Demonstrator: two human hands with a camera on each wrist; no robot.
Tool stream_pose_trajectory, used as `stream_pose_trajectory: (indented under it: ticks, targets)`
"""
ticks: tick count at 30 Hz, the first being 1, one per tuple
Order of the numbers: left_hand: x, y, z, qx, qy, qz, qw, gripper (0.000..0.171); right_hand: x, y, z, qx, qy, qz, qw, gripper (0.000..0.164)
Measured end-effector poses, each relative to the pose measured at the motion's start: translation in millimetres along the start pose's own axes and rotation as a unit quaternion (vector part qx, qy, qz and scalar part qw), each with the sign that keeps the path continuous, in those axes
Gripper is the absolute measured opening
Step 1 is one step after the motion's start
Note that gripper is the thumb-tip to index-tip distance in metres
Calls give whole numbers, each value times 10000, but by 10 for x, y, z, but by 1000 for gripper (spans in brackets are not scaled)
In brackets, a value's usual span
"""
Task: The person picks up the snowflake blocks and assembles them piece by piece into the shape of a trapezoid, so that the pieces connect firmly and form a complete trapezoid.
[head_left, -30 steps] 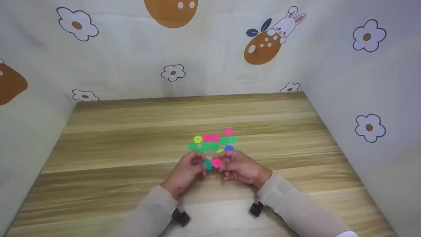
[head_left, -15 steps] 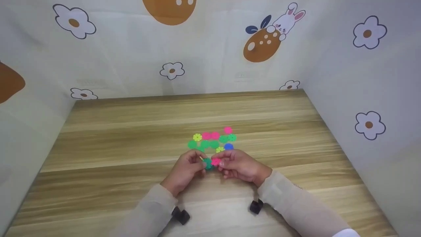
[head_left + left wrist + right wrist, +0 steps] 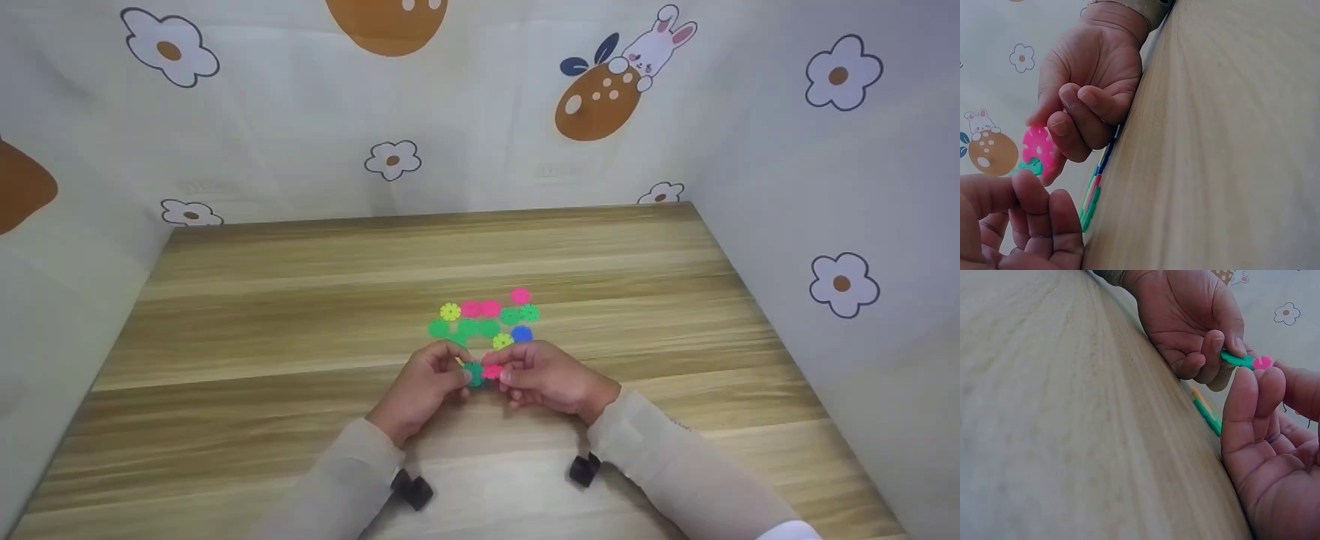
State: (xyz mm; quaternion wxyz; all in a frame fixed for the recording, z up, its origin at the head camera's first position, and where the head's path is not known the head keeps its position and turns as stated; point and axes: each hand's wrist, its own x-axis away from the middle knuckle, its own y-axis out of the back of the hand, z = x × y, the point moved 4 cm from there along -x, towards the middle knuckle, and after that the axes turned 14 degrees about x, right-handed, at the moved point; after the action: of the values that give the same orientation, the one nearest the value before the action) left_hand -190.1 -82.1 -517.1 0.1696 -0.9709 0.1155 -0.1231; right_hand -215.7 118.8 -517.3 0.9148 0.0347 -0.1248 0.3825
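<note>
Turned since a second ago, the pink disc shows less of its round face to the head view, while both hands stay almost where they were. Nearest, the left sleeve and right sleeve are cut off by the lower edge, a black block beside each cuff. The left hand is mostly closed, pinching the dark green disc between thumb and forefinger. The right hand pinches the pink disc the same way, its other fingers loosely curled. These two discs meet at their edges between the fingertips, above the near half of the table; in the left wrist view, green overlaps a notch of the pink rim. How deeply they fit is hard to make out, since fingertips cover part of each. A yellow sliver by the left fingertips is too small to identify. Just beyond the hands lie a yellow disc and a blue disc, then several green discs, one partly hidden by the left hand. Farther on are another yellow disc and some pink discs. Behind the table hangs a pale backdrop printed with flowers and a rabbit, its brown shapes cropped at the top and left.
</note>
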Motion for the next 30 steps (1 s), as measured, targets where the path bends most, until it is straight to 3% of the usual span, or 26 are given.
stream_pose_trajectory:
  ticks: [15,23,27,30]
  targets:
    - [-4,-31,-11,-442,-73,7,9990,16,-3,-6,12,200,-99,38,9997,38]
    - [-4,-24,-15,-313,-45,-44,9995,17,-7,3,21,-9,-51,6,10000,43]
    - [-19,0,-1,-55,-14,-69,10000,17,-4,74,67,-57,201,-241,9995,44]
    - [-35,8,4,176,31,-71,9998,18,-15,224,134,-16,442,-677,9967,43]
